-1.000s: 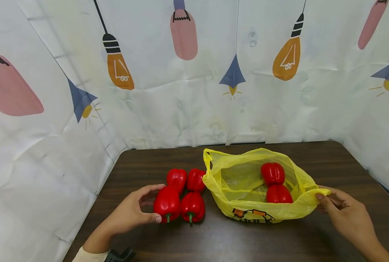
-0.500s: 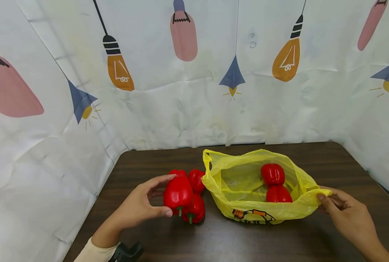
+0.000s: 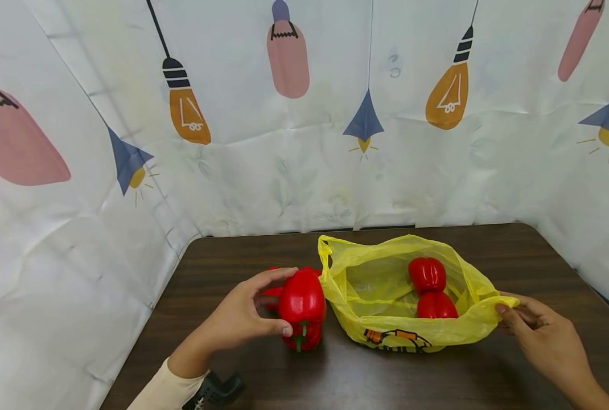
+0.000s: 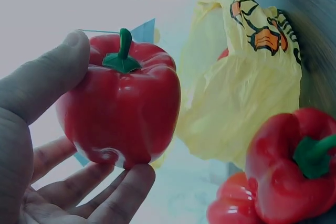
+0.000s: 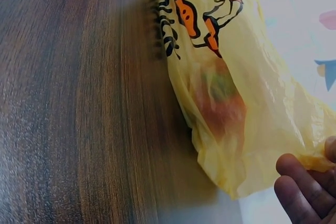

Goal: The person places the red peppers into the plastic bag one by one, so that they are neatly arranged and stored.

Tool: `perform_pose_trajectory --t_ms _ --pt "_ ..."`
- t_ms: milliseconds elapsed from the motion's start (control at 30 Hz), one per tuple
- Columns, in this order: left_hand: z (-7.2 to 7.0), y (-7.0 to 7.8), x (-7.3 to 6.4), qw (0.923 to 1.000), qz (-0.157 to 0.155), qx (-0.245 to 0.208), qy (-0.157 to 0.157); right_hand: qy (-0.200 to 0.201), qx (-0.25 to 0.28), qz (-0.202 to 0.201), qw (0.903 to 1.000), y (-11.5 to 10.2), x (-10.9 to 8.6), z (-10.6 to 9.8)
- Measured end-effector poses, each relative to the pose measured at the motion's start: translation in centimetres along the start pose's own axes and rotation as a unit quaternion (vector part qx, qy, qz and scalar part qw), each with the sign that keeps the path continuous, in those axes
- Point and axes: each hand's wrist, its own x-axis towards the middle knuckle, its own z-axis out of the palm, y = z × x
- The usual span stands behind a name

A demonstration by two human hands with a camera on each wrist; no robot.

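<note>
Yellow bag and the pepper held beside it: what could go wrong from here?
1. The bag might slide or sag if bumped: the right hand grips only its right edge, leaving the left side unheld.
2. The held pepper could slip, since the left hand holds its smooth, shiny sides with thumb and fingertips.
3. If lowered too soon, it may knock the table pepper, which sits close to the bag.
</note>
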Motion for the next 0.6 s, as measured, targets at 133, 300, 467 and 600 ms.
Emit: perform_pose_trajectory --t_ms 133,300,467,600 --pt "0.4 0.3 0.5 1.0000 -0.002 -0.005 -0.001 0.000 0.000 0.000 1.0000 0.1 0.0 0.0" --pt "1.0 0.7 1.3 1.0000 0.004 0.003 -0.003 -0.001 0.004 -0.004 1.0000 0.1 0.0 0.0" --pt "1.8 1.0 2.5 0.9998 0.005 -0.005 -0.016 -0.004 0.003 -0.003 1.0000 0.0 0.0 0.1" --pt "2.6 1.3 3.4 0.9993 0.001 -0.024 -0.027 -0.008 0.004 0.002 1.0000 -0.1 0.0 0.0"
